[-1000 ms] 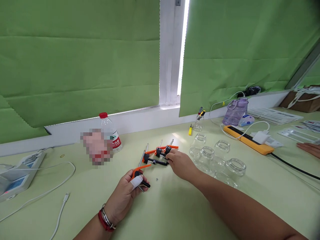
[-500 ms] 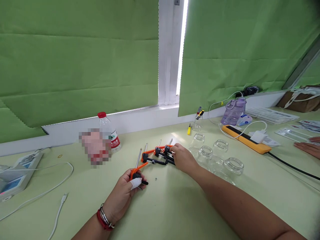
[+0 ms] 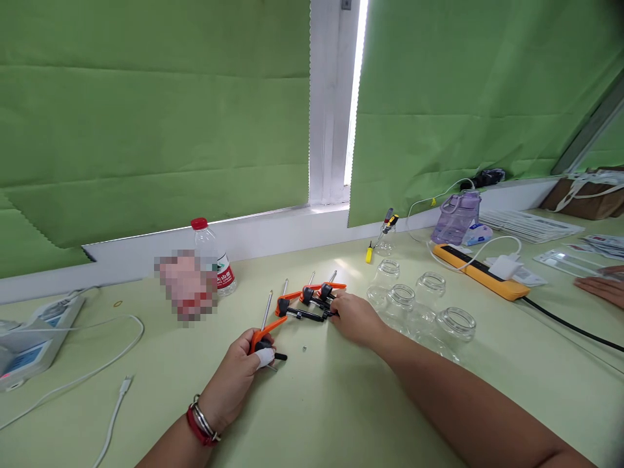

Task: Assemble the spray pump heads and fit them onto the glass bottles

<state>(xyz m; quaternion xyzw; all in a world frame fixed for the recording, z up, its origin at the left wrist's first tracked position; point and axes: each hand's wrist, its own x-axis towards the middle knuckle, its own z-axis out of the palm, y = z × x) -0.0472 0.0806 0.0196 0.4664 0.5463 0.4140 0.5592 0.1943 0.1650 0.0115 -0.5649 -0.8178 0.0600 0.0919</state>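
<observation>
My left hand point(image 3: 244, 367), a white wrap on its thumb, is closed around an orange-and-black tool with a metal rod point(image 3: 260, 343). The rod points up and away, and a black end sticks out past the thumb. Several similar tools lie in a row on the table beyond. Of these, the leftmost tool point(image 3: 283, 305) and the middle tool point(image 3: 307, 296) touch no hand. My right hand point(image 3: 358, 317) has its fingers closed at the black end of the rightmost tool point(image 3: 325, 292); the fingertips are partly hidden. A tiny shiny piece point(image 3: 305, 349) lies between my hands.
Several glass jars point(image 3: 455, 325) stand right of my right hand. Behind them, screwdrivers point(image 3: 390, 224) lean in another jar. An orange power strip point(image 3: 478, 273) and a purple bottle point(image 3: 455, 218) are farther right, near another person's hand point(image 3: 602, 289). A red-capped bottle point(image 3: 224, 273) stands back left.
My right hand has slid down and slightly nearer along the rightmost tool, uncovering its orange part. My left hand, holding its tool, has shifted slightly left.
</observation>
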